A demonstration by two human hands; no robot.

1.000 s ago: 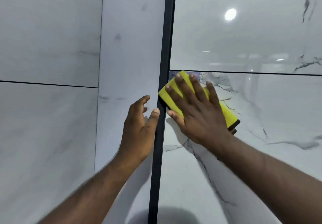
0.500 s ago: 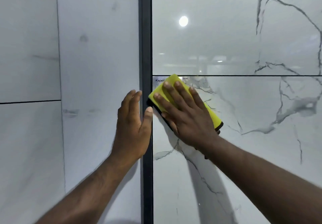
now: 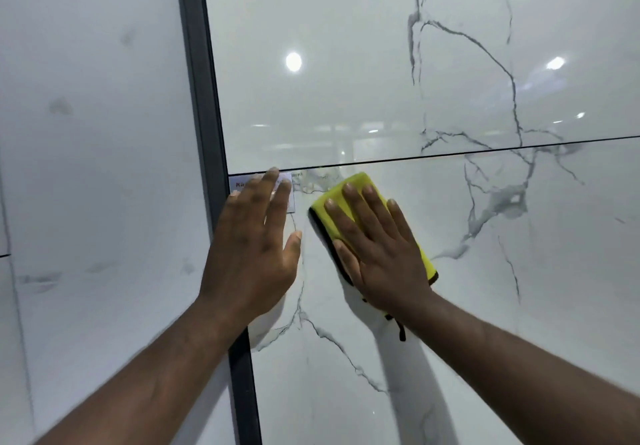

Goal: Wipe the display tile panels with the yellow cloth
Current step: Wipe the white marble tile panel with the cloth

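Shift: yellow cloth moved right, off dark frame; stroke progressing.
Grip: right hand flat, pressing it; left hand flat, empty.

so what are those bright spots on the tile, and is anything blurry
Head view: the spots are lights reflected in the glossy upper tile panel; the label under the left hand is smeared; the dark frame strip bows from the wide lens; the right hand on the yellow cloth looks sharp.
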